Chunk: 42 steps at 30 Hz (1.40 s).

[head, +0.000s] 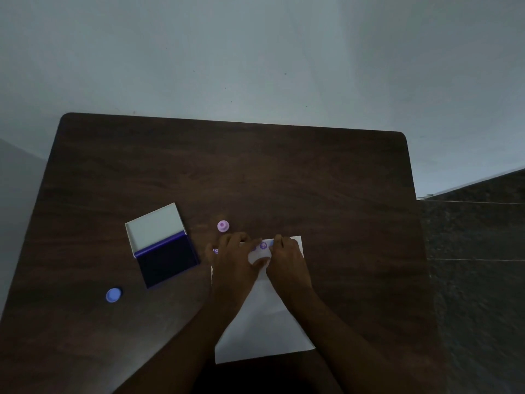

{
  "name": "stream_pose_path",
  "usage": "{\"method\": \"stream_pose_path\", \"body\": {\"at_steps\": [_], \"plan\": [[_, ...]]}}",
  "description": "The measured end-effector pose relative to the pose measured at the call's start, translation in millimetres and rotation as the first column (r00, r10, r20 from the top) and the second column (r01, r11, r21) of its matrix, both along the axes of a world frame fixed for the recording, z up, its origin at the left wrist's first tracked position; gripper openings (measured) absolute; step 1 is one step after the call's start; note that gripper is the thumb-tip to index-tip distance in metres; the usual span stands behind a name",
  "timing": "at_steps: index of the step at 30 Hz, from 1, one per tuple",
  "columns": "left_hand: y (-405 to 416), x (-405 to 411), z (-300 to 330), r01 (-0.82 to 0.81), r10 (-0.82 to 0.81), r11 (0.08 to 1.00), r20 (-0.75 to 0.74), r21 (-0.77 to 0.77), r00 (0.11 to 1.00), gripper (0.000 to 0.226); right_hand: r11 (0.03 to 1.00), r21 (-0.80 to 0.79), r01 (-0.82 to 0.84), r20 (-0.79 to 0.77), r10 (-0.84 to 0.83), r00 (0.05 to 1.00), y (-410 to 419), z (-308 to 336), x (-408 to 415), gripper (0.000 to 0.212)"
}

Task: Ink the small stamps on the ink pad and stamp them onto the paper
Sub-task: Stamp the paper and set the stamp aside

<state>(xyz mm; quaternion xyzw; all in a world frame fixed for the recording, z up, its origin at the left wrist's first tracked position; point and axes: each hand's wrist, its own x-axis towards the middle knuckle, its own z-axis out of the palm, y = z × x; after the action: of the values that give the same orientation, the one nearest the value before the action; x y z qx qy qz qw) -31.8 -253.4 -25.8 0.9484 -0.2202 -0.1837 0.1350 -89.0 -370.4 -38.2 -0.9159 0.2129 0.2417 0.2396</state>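
Several purple prints are already showing along the paper top edge at frame centre; the right hand is pinching a blue stamp there, left hand fingers lying flat on the sheet. The lilac stamp and open ink pad are waiting left.

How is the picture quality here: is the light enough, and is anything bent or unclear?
Head view: dim, bluish light; both hands read as dark shapes. Wide-angle lens bows the table edges. The stamp print on the paper is small and soft. No glare; the ink pad is almost black.
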Motion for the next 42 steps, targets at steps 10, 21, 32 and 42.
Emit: {"method": "stream_pose_path", "body": {"at_steps": [10, 21, 32, 42], "plan": [[3, -1, -8, 0.018, -0.018, 0.999, -0.019, -0.033, 1.0, 0.041, 1.0, -0.005, -0.001, 0.017, 0.001, 1.0, -1, -1, 1, 0.065], [3, -3, 5, 0.023, -0.023, 0.999, 0.008, 0.027, 1.0, 0.045, 1.0, -0.002, 0.0, 0.035, 0.0, 0.999, 2, 6, 0, 0.07], [-6, -1, 29, 0.047, -0.04, 0.996, -0.099, 0.072, 0.994, 0.051, 0.627, 0.285, 0.725, 0.253, -0.779, 0.574, 1, 39, -34, 0.009], [35, -13, 35, -0.004, 0.003, 1.0, -0.145, -0.006, 0.989, 0.042, 0.06, 0.724, 0.687, -0.259, -0.9, 0.351, 29, 44, -34, 0.01]]}}
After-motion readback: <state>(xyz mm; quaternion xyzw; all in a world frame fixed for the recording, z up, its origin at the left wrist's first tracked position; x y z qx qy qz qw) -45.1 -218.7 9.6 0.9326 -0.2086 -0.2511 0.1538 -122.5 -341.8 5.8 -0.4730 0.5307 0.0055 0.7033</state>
